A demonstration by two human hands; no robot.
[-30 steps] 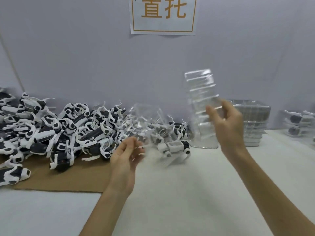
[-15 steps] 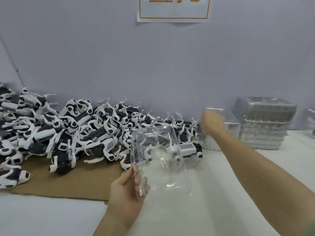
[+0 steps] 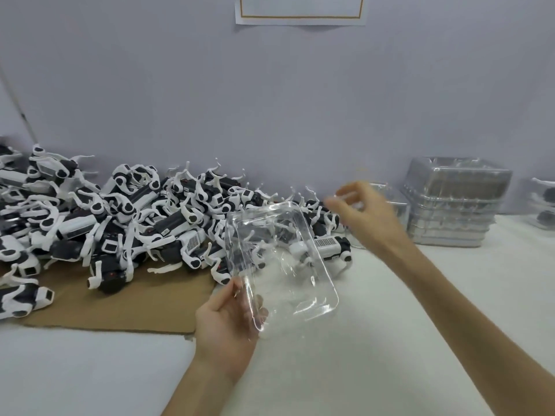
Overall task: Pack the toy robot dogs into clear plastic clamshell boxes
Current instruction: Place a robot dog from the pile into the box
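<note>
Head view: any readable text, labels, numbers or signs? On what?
Nothing legible.
Paper sign on the wall: only its blank lower part and orange border are in frame, no characters.
Barcode sticker on the toy robot dog behind the clear clamshell box: bars show, digits too small to read.
Stickers on other dogs in the pile: too blurred to read.

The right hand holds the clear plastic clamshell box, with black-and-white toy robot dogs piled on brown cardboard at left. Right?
No: the head view shows the left hand gripping the clear plastic clamshell box; the right hand is apart from it. The black-and-white toy robot dogs are piled on brown cardboard at left, as stated.
</note>
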